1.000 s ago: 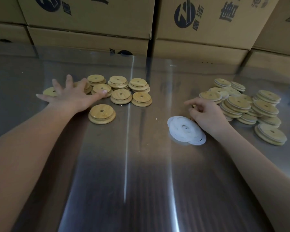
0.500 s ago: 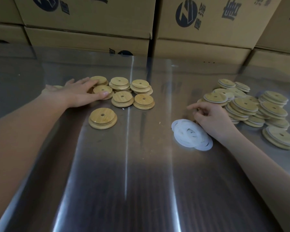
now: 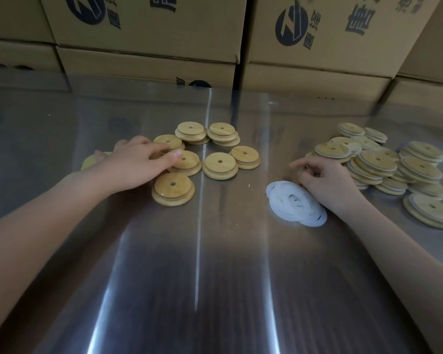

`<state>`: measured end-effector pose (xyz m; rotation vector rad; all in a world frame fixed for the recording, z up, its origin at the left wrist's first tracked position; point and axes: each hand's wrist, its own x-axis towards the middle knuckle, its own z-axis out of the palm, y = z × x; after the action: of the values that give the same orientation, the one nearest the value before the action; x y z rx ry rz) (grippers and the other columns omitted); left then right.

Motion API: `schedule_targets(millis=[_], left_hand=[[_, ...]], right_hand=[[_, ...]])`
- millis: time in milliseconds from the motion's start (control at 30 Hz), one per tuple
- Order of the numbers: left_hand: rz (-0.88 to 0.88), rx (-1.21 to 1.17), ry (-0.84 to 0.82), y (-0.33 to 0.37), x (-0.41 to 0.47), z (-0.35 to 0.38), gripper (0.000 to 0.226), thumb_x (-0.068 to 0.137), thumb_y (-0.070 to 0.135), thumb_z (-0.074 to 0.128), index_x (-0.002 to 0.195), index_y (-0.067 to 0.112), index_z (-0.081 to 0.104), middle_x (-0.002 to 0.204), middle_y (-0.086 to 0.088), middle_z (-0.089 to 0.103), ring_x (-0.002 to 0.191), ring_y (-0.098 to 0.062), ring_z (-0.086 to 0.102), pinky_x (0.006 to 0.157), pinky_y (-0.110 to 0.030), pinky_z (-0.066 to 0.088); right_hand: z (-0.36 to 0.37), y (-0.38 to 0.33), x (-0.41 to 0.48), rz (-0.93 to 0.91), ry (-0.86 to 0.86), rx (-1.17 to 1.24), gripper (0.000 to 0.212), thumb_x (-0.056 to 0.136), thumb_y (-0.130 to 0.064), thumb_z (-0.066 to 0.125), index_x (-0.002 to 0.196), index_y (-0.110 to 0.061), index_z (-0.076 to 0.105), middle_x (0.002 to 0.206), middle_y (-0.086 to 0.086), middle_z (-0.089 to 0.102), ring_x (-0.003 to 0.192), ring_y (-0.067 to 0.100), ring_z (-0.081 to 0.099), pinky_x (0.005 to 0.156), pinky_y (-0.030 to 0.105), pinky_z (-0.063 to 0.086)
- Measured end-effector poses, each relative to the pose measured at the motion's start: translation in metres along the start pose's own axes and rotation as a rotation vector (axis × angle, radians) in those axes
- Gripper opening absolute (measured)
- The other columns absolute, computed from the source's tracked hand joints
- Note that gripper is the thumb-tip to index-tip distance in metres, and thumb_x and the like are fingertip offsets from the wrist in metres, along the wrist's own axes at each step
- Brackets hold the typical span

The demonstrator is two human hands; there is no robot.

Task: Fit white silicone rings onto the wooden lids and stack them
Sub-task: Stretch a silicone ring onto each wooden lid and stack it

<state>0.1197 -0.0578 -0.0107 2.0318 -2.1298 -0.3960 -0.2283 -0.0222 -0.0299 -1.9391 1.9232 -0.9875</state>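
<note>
Several bare wooden lids (image 3: 220,162) with centre holes lie in low stacks left of centre on the shiny table. My left hand (image 3: 136,162) reaches over them, its bent fingers and thumb closing on a wooden lid (image 3: 187,159) in the group. Closest to me sits a lone stack of lids (image 3: 173,190). A loose pile of white silicone rings (image 3: 296,203) lies right of centre. My right hand (image 3: 327,182) rests just behind the rings, fingers loosely curled, forefinger pointing left, nothing visible in it. Ringed lids (image 3: 376,162) are heaped at the right.
Stacked cardboard boxes (image 3: 143,29) wall off the back of the reflective metal table (image 3: 197,277). One more lid (image 3: 88,162) peeks out behind my left wrist. The ringed heap spreads to the table's right edge.
My left hand went from spread flat on the left lids to fingers drawn together, sliding right and curling onto a lid. My right hand has stayed by the rings.
</note>
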Motion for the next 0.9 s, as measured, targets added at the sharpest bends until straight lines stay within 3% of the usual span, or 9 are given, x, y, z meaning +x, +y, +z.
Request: schedule_targets(millis=[100, 233, 300, 400, 600, 667, 767, 900], left_hand=[[-0.029, -0.053, -0.022, 0.018, -0.011, -0.004, 0.094, 0.062, 0.090, 0.013, 0.137, 0.045, 0.048, 0.148, -0.001, 0.031, 0.142, -0.035, 0.017, 0.113, -0.063, 0.019], [0.085, -0.024, 0.177, 0.042, -0.004, -0.002, 0.067, 0.086, 0.074, 0.033, 0.139, 0.034, 0.046, 0.146, -0.004, 0.032, 0.139, -0.033, 0.020, 0.107, -0.056, 0.029], [0.200, 0.036, 0.232, 0.056, 0.011, 0.002, 0.061, 0.090, 0.068, 0.039, 0.141, 0.035, 0.041, 0.154, -0.003, 0.026, 0.143, -0.032, 0.016, 0.109, -0.062, 0.024], [0.286, 0.099, 0.190, 0.078, 0.040, 0.008, 0.062, 0.091, 0.067, 0.040, 0.146, 0.040, 0.033, 0.162, 0.000, 0.013, 0.150, -0.031, 0.001, 0.113, -0.068, 0.006], [0.232, 0.107, 0.078, 0.106, 0.087, 0.013, 0.073, 0.084, 0.080, 0.032, 0.148, 0.048, 0.020, 0.164, -0.004, 0.010, 0.149, -0.037, -0.006, 0.107, -0.074, -0.004], [0.201, 0.128, 0.024, 0.107, 0.096, 0.015, 0.072, 0.083, 0.082, 0.031, 0.147, 0.051, 0.019, 0.163, -0.004, 0.014, 0.149, -0.038, -0.001, 0.106, -0.075, -0.002], [0.175, 0.174, -0.019, 0.102, 0.100, 0.018, 0.062, 0.086, 0.078, 0.033, 0.142, 0.053, 0.026, 0.154, -0.003, 0.035, 0.141, -0.039, 0.025, 0.105, -0.073, 0.013], [0.178, 0.114, -0.053, 0.099, 0.095, 0.014, 0.051, 0.081, 0.073, 0.044, 0.126, 0.049, 0.038, 0.140, -0.004, 0.048, 0.133, -0.035, 0.029, 0.099, -0.064, 0.024]], right_hand=[[0.000, 0.000, 0.000, 0.010, -0.005, -0.001, 0.027, 0.087, -0.009, 0.055, 0.097, -0.027, 0.071, 0.057, -0.012, 0.051, 0.059, 0.004, 0.050, 0.061, 0.023, 0.038], [0.000, 0.001, 0.000, 0.012, -0.006, 0.005, 0.028, 0.086, -0.010, 0.055, 0.094, -0.032, 0.070, 0.051, -0.017, 0.052, 0.056, -0.002, 0.050, 0.059, 0.022, 0.038], [0.000, 0.001, 0.000, 0.008, -0.011, 0.014, 0.028, 0.086, -0.011, 0.055, 0.093, -0.034, 0.069, 0.055, -0.012, 0.050, 0.056, 0.003, 0.049, 0.061, 0.025, 0.040], [-0.001, 0.001, 0.000, 0.006, -0.023, 0.042, 0.027, 0.087, -0.010, 0.056, 0.091, -0.035, 0.067, 0.061, -0.006, 0.051, 0.060, 0.010, 0.049, 0.066, 0.029, 0.043], [-0.001, 0.001, 0.001, -0.005, -0.021, 0.016, 0.027, 0.087, -0.008, 0.056, 0.098, -0.028, 0.070, 0.065, -0.001, 0.053, 0.064, 0.013, 0.050, 0.068, 0.031, 0.043], [-0.001, 0.001, 0.000, -0.006, -0.021, 0.003, 0.027, 0.087, -0.009, 0.056, 0.098, -0.029, 0.070, 0.066, -0.001, 0.054, 0.064, 0.013, 0.051, 0.068, 0.032, 0.045], [-0.001, 0.001, 0.000, -0.006, -0.025, -0.008, 0.026, 0.088, -0.011, 0.055, 0.100, -0.029, 0.069, 0.064, -0.004, 0.055, 0.063, 0.011, 0.052, 0.068, 0.033, 0.046], [-0.001, 0.000, -0.001, -0.012, -0.030, -0.016, 0.026, 0.089, -0.011, 0.054, 0.102, -0.027, 0.070, 0.066, -0.001, 0.059, 0.067, 0.017, 0.058, 0.072, 0.039, 0.050]])
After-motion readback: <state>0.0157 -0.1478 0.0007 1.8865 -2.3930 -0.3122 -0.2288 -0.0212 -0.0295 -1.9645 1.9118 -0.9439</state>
